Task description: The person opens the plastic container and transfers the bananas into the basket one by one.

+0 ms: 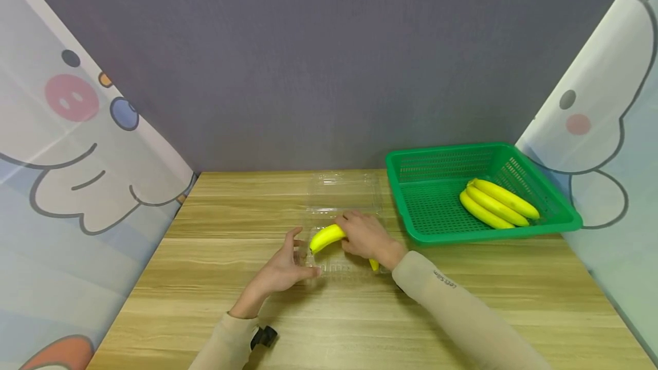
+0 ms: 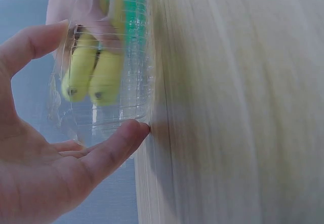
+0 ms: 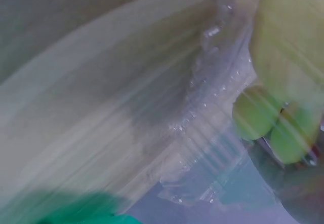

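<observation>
A clear plastic clamshell container [image 1: 336, 270] lies on the table with its transparent lid [image 1: 344, 192] folded back toward the wall. My left hand [image 1: 284, 266] holds the container's left end, thumb at the near corner and index finger at the far one. From above, my right hand [image 1: 364, 237] grips bananas [image 1: 327, 237] over the container's base. Two banana ends [image 2: 105, 77] show through the plastic in the left wrist view. More yellow-green banana [image 3: 289, 41] fills the right of the blurred right wrist view. The palm covers the bananas' middle.
A green plastic basket [image 1: 426, 236] stands at the back right, close to the container. Inside it lies a bunch of bananas [image 1: 496, 203]. Behind the wooden table [image 1: 216, 210] rises a grey wall [image 1: 308, 73], with cartoon-printed panels [image 1: 67, 130] on both sides.
</observation>
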A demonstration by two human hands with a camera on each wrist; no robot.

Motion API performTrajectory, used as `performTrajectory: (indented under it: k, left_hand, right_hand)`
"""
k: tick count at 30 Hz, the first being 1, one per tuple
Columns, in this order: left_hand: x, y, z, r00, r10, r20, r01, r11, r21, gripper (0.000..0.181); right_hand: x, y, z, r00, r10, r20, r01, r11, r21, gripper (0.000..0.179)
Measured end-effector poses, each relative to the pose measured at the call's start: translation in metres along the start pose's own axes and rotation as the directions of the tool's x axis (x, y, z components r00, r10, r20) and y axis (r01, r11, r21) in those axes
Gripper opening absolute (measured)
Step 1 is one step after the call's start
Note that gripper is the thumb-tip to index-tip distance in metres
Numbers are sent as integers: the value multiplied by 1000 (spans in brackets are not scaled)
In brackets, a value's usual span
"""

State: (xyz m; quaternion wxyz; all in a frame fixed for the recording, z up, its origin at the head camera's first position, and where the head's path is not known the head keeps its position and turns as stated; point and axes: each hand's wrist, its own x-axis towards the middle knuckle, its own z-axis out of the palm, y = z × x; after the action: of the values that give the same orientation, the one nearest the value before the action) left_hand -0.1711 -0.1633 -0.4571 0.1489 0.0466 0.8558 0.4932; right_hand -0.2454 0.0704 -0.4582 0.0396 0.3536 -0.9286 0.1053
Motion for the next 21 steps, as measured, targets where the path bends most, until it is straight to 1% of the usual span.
performTrajectory:
  k: [5, 10, 21]
  left_hand:
    - [0, -1, 0, 1000, 1, 5, -1, 1000, -1, 115]
    - [1, -1, -1, 1000, 1, 10, -1, 1000, -4, 115]
    - [1, -1, -1, 1000, 9, 11, -9, 1000, -7, 116]
  right_hand:
    - [-1, 1, -6, 999, -9, -44, 10, 1000, 22, 36]
    - [-2, 0, -12, 998, -8, -60, 11, 999, 36, 32]
    - [-2, -1, -21, 995, -30, -96, 35, 998, 49, 32]
